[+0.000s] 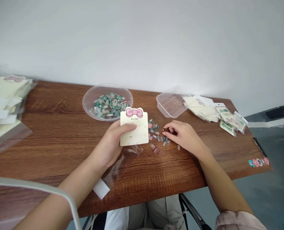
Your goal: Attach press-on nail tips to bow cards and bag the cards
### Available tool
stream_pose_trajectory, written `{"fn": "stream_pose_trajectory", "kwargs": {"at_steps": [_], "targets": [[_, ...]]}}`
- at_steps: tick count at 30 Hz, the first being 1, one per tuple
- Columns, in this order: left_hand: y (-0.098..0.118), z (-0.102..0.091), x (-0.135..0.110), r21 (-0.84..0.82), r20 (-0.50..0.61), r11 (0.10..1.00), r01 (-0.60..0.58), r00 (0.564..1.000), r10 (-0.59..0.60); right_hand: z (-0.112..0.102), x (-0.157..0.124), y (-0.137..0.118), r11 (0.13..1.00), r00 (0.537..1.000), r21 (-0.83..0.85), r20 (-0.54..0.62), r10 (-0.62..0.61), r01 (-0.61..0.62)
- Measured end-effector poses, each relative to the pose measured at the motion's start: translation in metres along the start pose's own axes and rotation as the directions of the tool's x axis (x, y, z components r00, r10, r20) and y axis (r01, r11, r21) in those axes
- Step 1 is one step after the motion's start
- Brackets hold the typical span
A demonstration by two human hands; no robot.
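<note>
My left hand [110, 142] holds a cream card with a pink bow top [134, 131] upright by its left side, thumb across the front. A clear plastic bag with a white strip [118, 169] lies on the table below the card. My right hand [181, 135] rests to the right of the card, its curled fingertips pinched on one small glossy piece [164, 131]. Several loose green and pink glossy pieces [156, 137] are scattered between my hands. Behind the card stands a clear round bowl [108, 102] heaped with similar pieces.
An empty-looking clear plastic box [172, 103] stands behind my right hand, beside cream cards [200, 108] and filled packets [230, 121]. Stacked cards in bags [5, 99] lie at the far left. A pale chair arm [36, 185] crosses the lower left. The wooden table's [56, 99] edge runs along the front.
</note>
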State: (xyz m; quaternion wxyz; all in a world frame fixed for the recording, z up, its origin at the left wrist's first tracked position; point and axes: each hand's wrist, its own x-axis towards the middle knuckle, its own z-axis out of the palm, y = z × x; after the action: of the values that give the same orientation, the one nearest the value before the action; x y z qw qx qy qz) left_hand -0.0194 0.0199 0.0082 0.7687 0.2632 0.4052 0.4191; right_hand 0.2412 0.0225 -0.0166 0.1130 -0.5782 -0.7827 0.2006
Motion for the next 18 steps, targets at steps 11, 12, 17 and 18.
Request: {"fn": "stream_pose_trajectory", "kwargs": {"at_steps": [11, 12, 17, 18], "targets": [[0.0033, 0.0046, 0.0001, -0.027, -0.025, 0.998, 0.065, 0.998, -0.066, 0.0030, 0.0009, 0.0047, 0.995, 0.994, 0.001, -0.028, -0.104, 0.104], [0.0030, 0.0050, 0.0003, -0.034, -0.029, 0.997, 0.070, 0.997, -0.071, 0.0022, 0.0007, 0.0051, 0.995, 0.995, 0.022, -0.035, -0.098, 0.099], [-0.0021, 0.0072, 0.0017, -0.045, -0.014, 0.996, 0.077, 0.997, -0.077, -0.0005, -0.0051, 0.0004, 0.975, 0.975, 0.139, -0.162, -0.151, 0.175], [-0.0037, 0.0075, 0.0020, -0.041, -0.007, 0.997, 0.072, 0.997, -0.072, -0.0004, -0.0068, -0.0025, 0.963, 0.960, 0.154, -0.206, -0.188, 0.222]]}}
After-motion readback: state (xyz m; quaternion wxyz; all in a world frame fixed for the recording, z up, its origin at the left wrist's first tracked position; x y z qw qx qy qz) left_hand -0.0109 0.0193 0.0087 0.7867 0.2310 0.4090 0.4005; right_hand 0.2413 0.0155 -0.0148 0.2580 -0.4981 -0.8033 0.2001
